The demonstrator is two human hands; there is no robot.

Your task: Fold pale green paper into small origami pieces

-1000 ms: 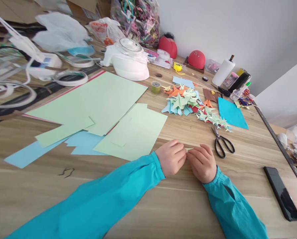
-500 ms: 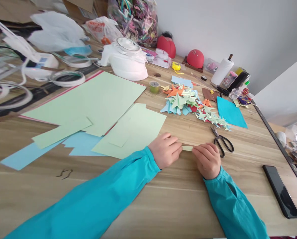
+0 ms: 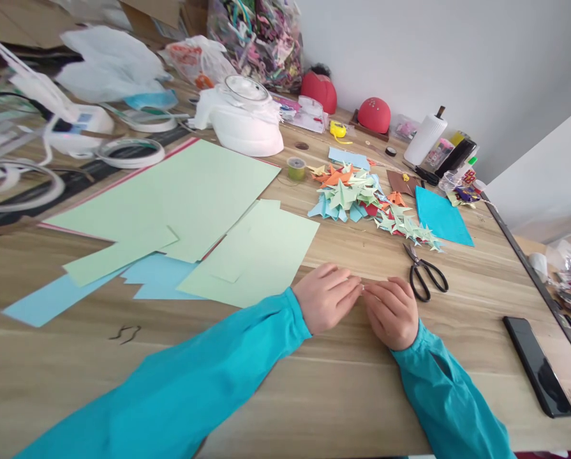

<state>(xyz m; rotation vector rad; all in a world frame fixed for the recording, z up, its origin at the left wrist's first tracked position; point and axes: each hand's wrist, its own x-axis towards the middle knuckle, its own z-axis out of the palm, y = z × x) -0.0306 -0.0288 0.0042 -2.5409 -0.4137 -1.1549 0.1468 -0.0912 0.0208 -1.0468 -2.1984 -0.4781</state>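
Right of centre in the frame, a little below the middle, two hands are held close together over the tabletop (image 3: 285,401), their fingertips nearly meeting. A small pale slip of paper (image 3: 363,289) is pinched between them; it is mostly hidden by the fingers, so its shape cannot be made out. One side of it is gripped by the left hand (image 3: 328,298), the other by the right hand (image 3: 393,311). Just beside the right hand, black-handled scissors (image 3: 427,277) are laid with the blades pointed toward the top of the frame.

Left of the hands, a pale green sheet (image 3: 261,252) is partly overlapped by the left sleeve (image 3: 208,363). A larger green sheet (image 3: 170,191) is spread farther up and left, and a blue strip (image 3: 41,306) is seen near the left edge, partly covered by a green strip (image 3: 117,258). Above the hands, folded paper stars (image 3: 343,194) in green, orange, blue and red are heaped. A phone (image 3: 538,366) is placed at the lower right.
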